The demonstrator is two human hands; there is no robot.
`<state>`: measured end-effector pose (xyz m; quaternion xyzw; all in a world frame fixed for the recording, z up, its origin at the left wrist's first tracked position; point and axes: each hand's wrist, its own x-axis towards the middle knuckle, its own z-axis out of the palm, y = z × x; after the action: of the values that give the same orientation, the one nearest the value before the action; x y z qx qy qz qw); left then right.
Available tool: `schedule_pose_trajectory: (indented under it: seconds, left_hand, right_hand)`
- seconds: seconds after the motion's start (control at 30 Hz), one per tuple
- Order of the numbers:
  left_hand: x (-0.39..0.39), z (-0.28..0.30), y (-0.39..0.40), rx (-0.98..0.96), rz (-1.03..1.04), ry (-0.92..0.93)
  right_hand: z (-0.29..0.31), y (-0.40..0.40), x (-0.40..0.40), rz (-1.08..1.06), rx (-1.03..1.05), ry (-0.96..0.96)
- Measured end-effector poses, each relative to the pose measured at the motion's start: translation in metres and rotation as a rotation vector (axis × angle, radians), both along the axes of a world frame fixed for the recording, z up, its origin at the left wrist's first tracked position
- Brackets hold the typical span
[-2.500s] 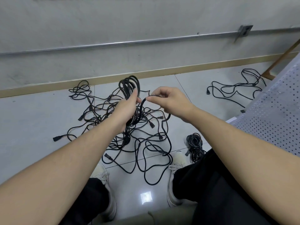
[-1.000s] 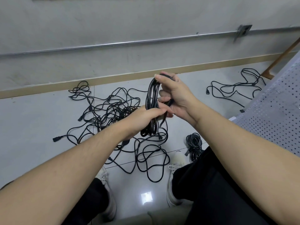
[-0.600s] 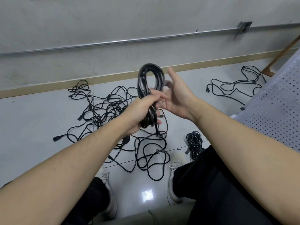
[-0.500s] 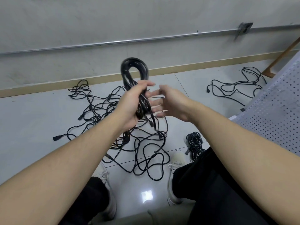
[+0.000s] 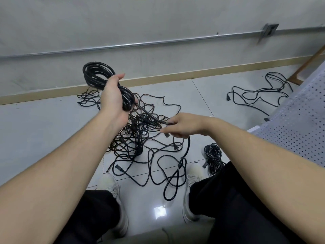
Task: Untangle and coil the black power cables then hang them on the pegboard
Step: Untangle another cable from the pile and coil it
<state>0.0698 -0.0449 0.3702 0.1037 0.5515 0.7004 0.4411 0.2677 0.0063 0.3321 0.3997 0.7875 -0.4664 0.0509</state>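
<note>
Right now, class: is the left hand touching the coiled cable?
Touching. The head view shows the left hand gripping the coiled cable, fingers wrapped round it.

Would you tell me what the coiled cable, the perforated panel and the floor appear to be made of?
Coiled cable: black rubber or PVC sheath, slightly glossy, bending freely.
Perforated panel: probably painted sheet metal, pale matte grey with regular punched holes.
Floor: glazed light tile, with straight joints and a mirrored lamp glare.

Grey tiled floor (image 5: 44, 131), tan skirting strip (image 5: 211, 72) at the wall base. Metal conduit (image 5: 140, 44) runs along the grey wall (image 5: 158, 18) into a junction box (image 5: 269, 30). Wooden leg (image 5: 306, 67) leans far right.
</note>
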Motion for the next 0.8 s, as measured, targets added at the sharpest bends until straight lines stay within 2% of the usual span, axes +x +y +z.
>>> schedule_pose_trajectory:
  seconds: [0.1, 0.2, 0.3, 0.4, 0.5, 0.57, 0.7, 0.8]
  left_hand:
    - [-0.001, -0.001, 0.0, -0.082, 0.044, 0.121]
    - [-0.005, -0.004, 0.002, -0.094, 0.11, 0.191]
    - [-0.014, -0.01, 0.006, -0.112, 0.162, 0.249]
    - [-0.018, -0.02, 0.007, -0.205, 0.145, 0.266]
    - [-0.015, -0.03, 0.004, -0.339, -0.049, 0.407]
    - [-0.008, -0.035, -0.001, -0.398, -0.208, 0.514]
    - [0.019, -0.035, -0.008, -0.435, -0.476, 0.773]
    - [0.038, -0.035, -0.012, -0.482, -0.612, 0.812]
  right_hand:
    - [0.003, 0.005, 0.003, -0.085, -0.092, 0.068]
    - [0.008, 0.007, 0.002, -0.197, -0.115, 0.244]
    - [0.012, 0.012, 0.002, -0.406, -0.065, 0.498]
    - [0.014, 0.007, 0.0, -0.348, 0.059, 0.538]
    - [0.013, -0.008, -0.007, -0.226, 0.195, 0.53]
    - [0.014, -0.013, -0.012, -0.23, 0.248, 0.572]
    - [0.018, -0.009, -0.013, -0.372, 0.28, 0.617]
    - [0.02, 0.0, -0.009, -0.49, 0.28, 0.611]
